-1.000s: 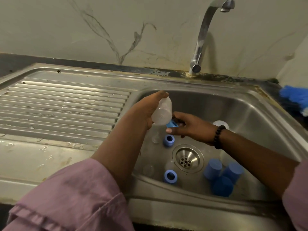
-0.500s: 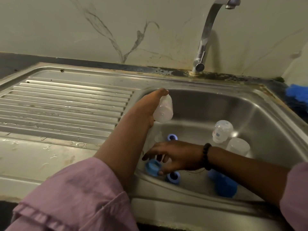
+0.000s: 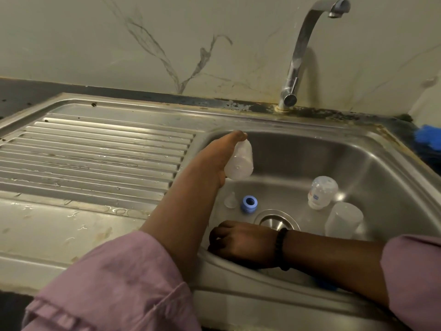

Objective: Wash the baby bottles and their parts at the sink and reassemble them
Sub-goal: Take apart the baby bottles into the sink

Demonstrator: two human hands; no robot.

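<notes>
My left hand (image 3: pixel 216 158) grips a clear baby bottle (image 3: pixel 239 161) over the left side of the sink basin (image 3: pixel 372 163). My right hand (image 3: pixel 241 243) reaches down to the basin's near left corner; its fingers curl downward and are hidden, so what they hold cannot be seen. On the basin floor lie a blue collar ring (image 3: pixel 249 204) and a clear teat (image 3: pixel 230 200). Another clear bottle (image 3: pixel 321 192) stands at the right with a clear cap (image 3: pixel 343 219) beside it. A blue part (image 3: pixel 325 284) shows under my right forearm.
The tap (image 3: pixel 307 44) rises behind the basin with its spout high at the right; no water runs. The ribbed draining board (image 3: pixel 95 156) stretches to the left, wet in spots. The drain (image 3: pixel 274 222) sits mid-basin. A blue object (image 3: pixel 428 137) lies on the counter at far right.
My right hand left the bottle's mouth and dropped to the basin's near left corner, moving lower and closer. The left hand keeps holding the bottle in about the same place.
</notes>
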